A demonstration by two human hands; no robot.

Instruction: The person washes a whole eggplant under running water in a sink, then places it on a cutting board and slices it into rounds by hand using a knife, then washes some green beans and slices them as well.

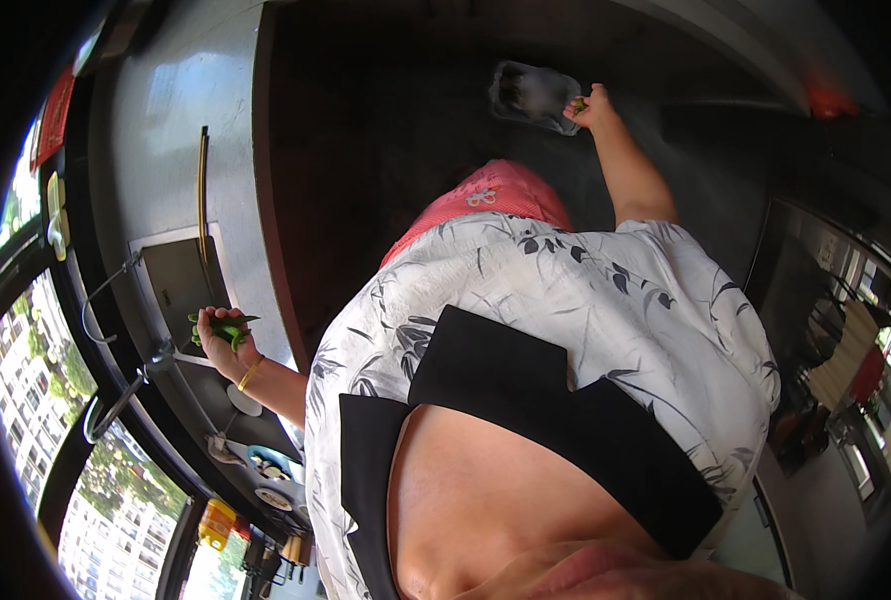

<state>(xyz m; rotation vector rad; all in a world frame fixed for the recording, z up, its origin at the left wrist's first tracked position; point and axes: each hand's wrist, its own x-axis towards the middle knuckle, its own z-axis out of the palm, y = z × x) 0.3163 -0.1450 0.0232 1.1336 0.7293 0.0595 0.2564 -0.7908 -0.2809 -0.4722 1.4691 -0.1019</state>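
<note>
My left hand (pixel 224 346) is closed around several green chili peppers (pixel 228 328) beside the sink basin (pixel 179 289). A yellow bracelet (pixel 247 377) circles that wrist. My right hand (pixel 594 111) reaches away from the counter, its fingers curled around small green pieces (pixel 580 106), perhaps pepper parts. That hand is at the edge of an open container that looks lined with clear plastic (pixel 539 97), low on the dark floor. The container's contents are too dim to make out.
A pale counter (pixel 190 90) holds thin sticks (pixel 204 187) reaching over the sink. Taps (pixel 119 401) rise along the window side. Further along are a blue plate (pixel 273 461) with food, a patterned dish (pixel 274 499) and a yellow bottle (pixel 217 523). Dark glossy panels (pixel 798 247) stand at right.
</note>
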